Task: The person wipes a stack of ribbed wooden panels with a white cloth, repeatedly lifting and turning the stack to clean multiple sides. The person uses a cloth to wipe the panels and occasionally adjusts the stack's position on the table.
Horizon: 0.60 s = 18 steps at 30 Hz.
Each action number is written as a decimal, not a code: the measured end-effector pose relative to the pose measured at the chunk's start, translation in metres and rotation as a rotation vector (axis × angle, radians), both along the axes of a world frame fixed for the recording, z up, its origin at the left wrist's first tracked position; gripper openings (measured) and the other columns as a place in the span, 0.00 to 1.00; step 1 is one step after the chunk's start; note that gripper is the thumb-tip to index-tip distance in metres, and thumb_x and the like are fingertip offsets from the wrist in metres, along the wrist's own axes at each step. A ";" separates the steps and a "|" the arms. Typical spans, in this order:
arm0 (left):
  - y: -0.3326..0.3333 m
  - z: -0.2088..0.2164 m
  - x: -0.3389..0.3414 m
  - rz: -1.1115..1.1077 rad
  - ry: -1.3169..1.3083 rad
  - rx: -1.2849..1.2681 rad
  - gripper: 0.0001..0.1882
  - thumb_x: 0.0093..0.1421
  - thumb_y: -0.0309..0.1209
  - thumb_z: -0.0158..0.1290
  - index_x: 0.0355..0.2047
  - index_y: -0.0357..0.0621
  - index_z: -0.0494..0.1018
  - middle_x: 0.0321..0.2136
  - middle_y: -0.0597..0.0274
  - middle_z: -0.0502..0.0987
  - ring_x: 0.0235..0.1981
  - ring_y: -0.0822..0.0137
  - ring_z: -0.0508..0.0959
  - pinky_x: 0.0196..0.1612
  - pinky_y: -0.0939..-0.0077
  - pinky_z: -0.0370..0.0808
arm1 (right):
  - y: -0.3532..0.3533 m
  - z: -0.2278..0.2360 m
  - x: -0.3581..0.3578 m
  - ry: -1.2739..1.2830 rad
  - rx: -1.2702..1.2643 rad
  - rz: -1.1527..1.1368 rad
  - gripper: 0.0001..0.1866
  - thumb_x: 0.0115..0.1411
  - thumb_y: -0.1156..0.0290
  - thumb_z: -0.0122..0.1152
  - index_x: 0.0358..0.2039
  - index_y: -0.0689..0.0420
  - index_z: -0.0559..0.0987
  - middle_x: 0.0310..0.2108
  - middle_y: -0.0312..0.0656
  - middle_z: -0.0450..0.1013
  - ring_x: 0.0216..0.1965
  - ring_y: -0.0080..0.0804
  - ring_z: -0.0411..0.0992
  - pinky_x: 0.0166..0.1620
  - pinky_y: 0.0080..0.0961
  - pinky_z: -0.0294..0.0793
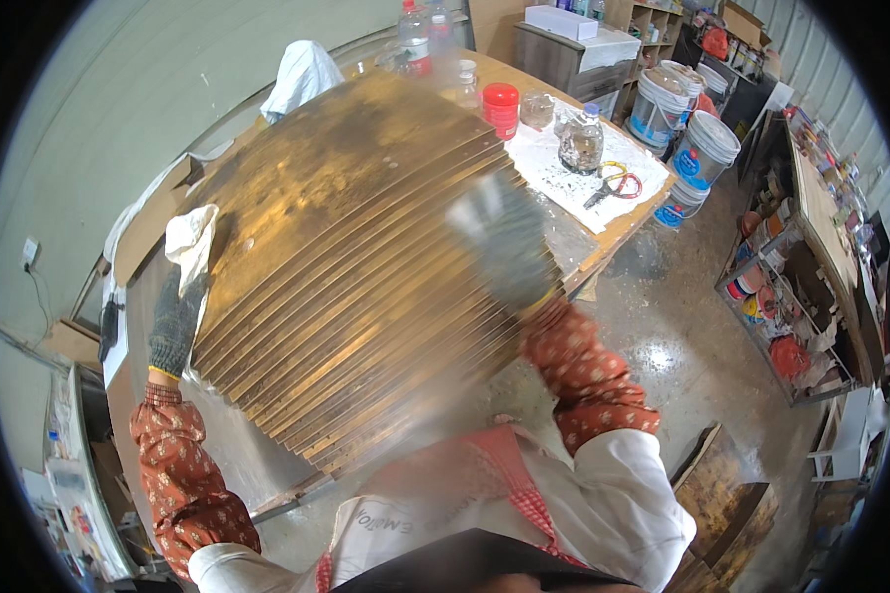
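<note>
A large gold and dark-brown panel lies across the table before me, its near part cut into many parallel ridges. My left hand, in a dark knitted glove, is at the panel's left edge, closed on a white cloth that covers its fingertips. Over the ridges on the right is my right hand, also gloved and smeared by motion. Something whitish shows at its fingers, too blurred to name. Whether the right hand touches the panel I cannot tell.
A red-lidded jar, a glass jar of dark liquid and scissors stand or lie at the table's far right. Plastic bottles stand at the back. Stacked buckets and a cluttered shelf are to the right.
</note>
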State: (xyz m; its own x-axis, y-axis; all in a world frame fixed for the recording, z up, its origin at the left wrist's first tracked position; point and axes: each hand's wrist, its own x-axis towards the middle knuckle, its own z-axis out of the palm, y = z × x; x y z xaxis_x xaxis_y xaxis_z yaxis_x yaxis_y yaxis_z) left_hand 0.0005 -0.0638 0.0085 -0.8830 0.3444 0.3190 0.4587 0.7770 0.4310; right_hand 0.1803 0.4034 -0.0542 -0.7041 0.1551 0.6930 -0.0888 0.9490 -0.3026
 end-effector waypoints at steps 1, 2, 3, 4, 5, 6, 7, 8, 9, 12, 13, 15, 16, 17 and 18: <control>-0.001 -0.001 -0.001 -0.043 0.021 0.004 0.24 0.67 0.27 0.50 0.60 0.29 0.62 0.53 0.47 0.72 0.54 0.59 0.72 0.57 0.69 0.69 | -0.023 0.003 0.003 0.020 0.094 0.118 0.16 0.57 0.62 0.62 0.45 0.51 0.76 0.45 0.41 0.68 0.50 0.38 0.69 0.45 0.33 0.75; -0.001 0.000 0.000 -0.086 -0.019 0.081 0.23 0.67 0.26 0.49 0.60 0.29 0.62 0.52 0.48 0.73 0.53 0.60 0.73 0.56 0.70 0.70 | -0.043 0.006 0.006 -0.025 0.248 0.157 0.14 0.56 0.61 0.62 0.42 0.50 0.76 0.43 0.39 0.68 0.48 0.36 0.69 0.43 0.33 0.75; 0.000 0.001 -0.001 -0.132 -0.103 0.195 0.22 0.67 0.25 0.49 0.60 0.29 0.62 0.51 0.49 0.74 0.52 0.61 0.74 0.56 0.71 0.70 | -0.057 0.007 0.008 0.033 0.273 0.185 0.13 0.55 0.60 0.62 0.39 0.49 0.76 0.40 0.37 0.68 0.45 0.35 0.69 0.42 0.33 0.75; 0.001 0.003 0.002 -0.201 -0.038 0.155 0.20 0.68 0.25 0.48 0.58 0.29 0.64 0.49 0.50 0.76 0.50 0.62 0.75 0.55 0.72 0.71 | -0.067 0.008 0.011 0.100 0.179 0.194 0.12 0.54 0.61 0.62 0.37 0.49 0.76 0.42 0.37 0.68 0.46 0.34 0.69 0.43 0.34 0.75; 0.004 0.006 0.003 -0.164 -0.031 0.130 0.18 0.68 0.26 0.47 0.57 0.29 0.65 0.47 0.51 0.78 0.48 0.64 0.77 0.54 0.72 0.71 | -0.061 0.008 0.014 0.085 0.207 0.255 0.11 0.54 0.62 0.61 0.37 0.50 0.77 0.45 0.40 0.68 0.48 0.35 0.69 0.44 0.36 0.75; 0.007 0.009 0.006 -0.117 0.077 -0.003 0.17 0.69 0.26 0.46 0.55 0.29 0.66 0.45 0.53 0.79 0.46 0.66 0.78 0.53 0.73 0.72 | -0.058 0.005 0.015 0.031 0.237 0.150 0.10 0.54 0.63 0.61 0.36 0.50 0.77 0.48 0.42 0.67 0.49 0.36 0.69 0.46 0.39 0.75; 0.011 0.012 0.009 -0.148 0.070 0.026 0.16 0.69 0.25 0.47 0.54 0.29 0.67 0.45 0.53 0.79 0.46 0.66 0.78 0.52 0.74 0.72 | -0.038 0.003 0.015 0.061 0.191 0.090 0.13 0.55 0.61 0.62 0.39 0.50 0.77 0.47 0.43 0.68 0.48 0.40 0.70 0.46 0.40 0.74; 0.016 0.016 0.010 -0.114 0.048 0.010 0.16 0.68 0.25 0.47 0.54 0.29 0.67 0.45 0.53 0.79 0.46 0.66 0.78 0.52 0.74 0.72 | -0.013 -0.001 0.016 0.104 0.156 0.027 0.15 0.55 0.60 0.63 0.42 0.50 0.77 0.46 0.44 0.69 0.47 0.45 0.71 0.47 0.41 0.74; 0.020 0.019 0.014 -0.083 0.013 0.013 0.16 0.68 0.25 0.47 0.53 0.29 0.68 0.44 0.53 0.79 0.46 0.67 0.78 0.51 0.74 0.72 | 0.014 -0.005 0.014 0.037 0.168 -0.080 0.17 0.59 0.58 0.61 0.47 0.50 0.76 0.50 0.47 0.69 0.49 0.47 0.70 0.52 0.43 0.70; 0.032 0.029 0.025 -0.055 -0.003 -0.015 0.16 0.67 0.28 0.50 0.52 0.30 0.69 0.43 0.51 0.79 0.44 0.63 0.77 0.49 0.72 0.72 | 0.054 -0.012 0.003 0.053 -0.023 -0.398 0.22 0.64 0.56 0.57 0.54 0.52 0.74 0.57 0.52 0.67 0.53 0.51 0.68 0.58 0.46 0.65; 0.035 0.032 0.029 -0.041 0.045 -0.081 0.18 0.67 0.31 0.51 0.52 0.31 0.70 0.43 0.49 0.78 0.42 0.60 0.77 0.48 0.70 0.72 | 0.052 -0.012 0.000 0.074 -0.153 -0.506 0.23 0.64 0.55 0.56 0.56 0.52 0.73 0.58 0.53 0.66 0.54 0.51 0.68 0.58 0.47 0.64; 0.041 0.038 0.035 -0.031 0.005 -0.073 0.14 0.68 0.25 0.49 0.51 0.29 0.69 0.41 0.55 0.79 0.42 0.68 0.77 0.48 0.73 0.72 | 0.029 -0.007 0.002 0.283 -0.359 -0.231 0.23 0.63 0.56 0.58 0.55 0.53 0.74 0.54 0.50 0.69 0.50 0.47 0.70 0.54 0.45 0.68; 0.044 0.040 0.037 -0.024 0.127 -0.176 0.14 0.68 0.26 0.49 0.51 0.30 0.70 0.40 0.55 0.79 0.41 0.68 0.76 0.47 0.72 0.72 | 0.010 -0.003 0.009 0.311 -0.358 -0.026 0.20 0.61 0.58 0.59 0.51 0.53 0.75 0.51 0.48 0.69 0.50 0.46 0.70 0.52 0.45 0.69; 0.046 0.041 0.039 -0.075 0.110 -0.105 0.14 0.68 0.26 0.49 0.51 0.30 0.70 0.40 0.55 0.79 0.41 0.68 0.76 0.47 0.72 0.72 | -0.009 0.002 0.015 0.206 -0.283 0.094 0.18 0.59 0.60 0.60 0.48 0.52 0.75 0.48 0.47 0.69 0.49 0.46 0.70 0.50 0.45 0.71; 0.048 0.041 0.040 -0.041 0.168 -0.167 0.14 0.68 0.26 0.49 0.51 0.30 0.70 0.39 0.55 0.79 0.40 0.68 0.76 0.47 0.72 0.72 | -0.025 0.005 0.019 0.043 -0.087 0.063 0.15 0.56 0.63 0.60 0.44 0.52 0.75 0.47 0.46 0.68 0.50 0.45 0.69 0.50 0.45 0.72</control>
